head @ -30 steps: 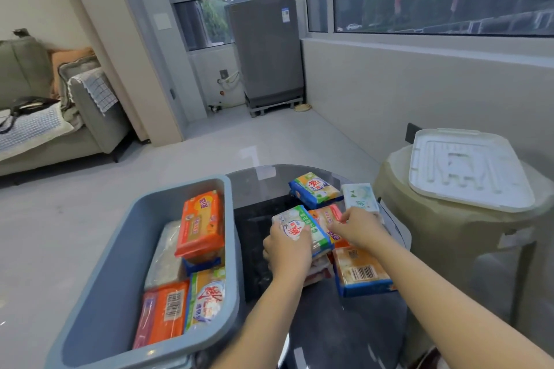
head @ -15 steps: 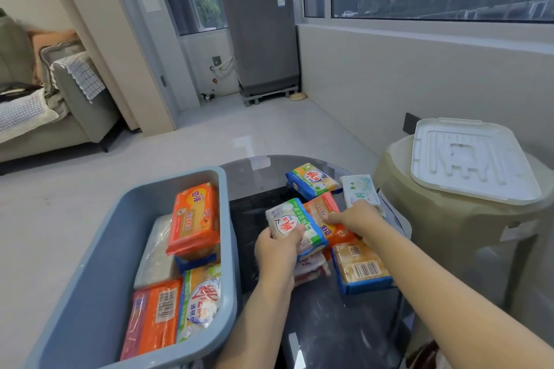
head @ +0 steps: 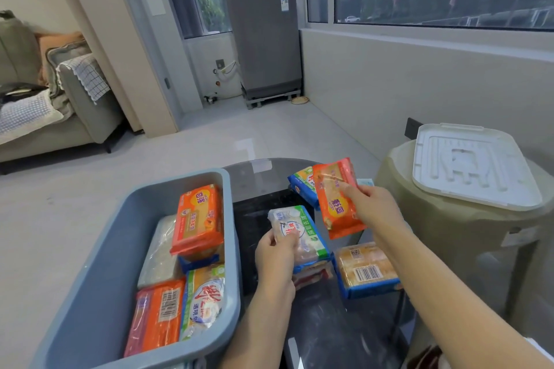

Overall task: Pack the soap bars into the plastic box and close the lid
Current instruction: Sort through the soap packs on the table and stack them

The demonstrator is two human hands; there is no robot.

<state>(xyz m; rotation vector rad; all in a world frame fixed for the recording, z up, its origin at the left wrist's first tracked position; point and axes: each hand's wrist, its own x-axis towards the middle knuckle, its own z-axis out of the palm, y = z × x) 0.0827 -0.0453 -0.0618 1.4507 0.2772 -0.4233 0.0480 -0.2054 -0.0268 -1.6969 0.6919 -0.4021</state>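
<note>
A: What is seen first?

B: A grey-blue plastic box [head: 90, 263] is set at the left edge of a round dark glass desk [head: 323, 326]. Several wrapped soap bars are packed inside it: an orange soap pack [head: 198, 219] is propped on top, a clear-wrapped pack [head: 159, 249] is lodged behind it, and an orange barcode pack [head: 156, 314] and a green-and-white pack [head: 204, 299] are laid nearest the camera.

A: And the lid?

B: A white lid [head: 470, 165] is left on a beige plastic stool [head: 449, 234] to the right, well apart from the box.

A: What is left on the desk?

B: A blue-edged yellow pack [head: 365, 269] is lying barcode up, and a blue pack [head: 302, 186] is partly hidden farther back.

A: How are the hands described?

B: The left hand [head: 275, 255] is closed around a white-and-green soap pack [head: 299, 234], which is held above a red-and-white pack [head: 311, 275] on the desk. The right hand [head: 374, 210] is pinched on an orange soap bar [head: 338, 198], which is held upright, clear of the desk
</note>
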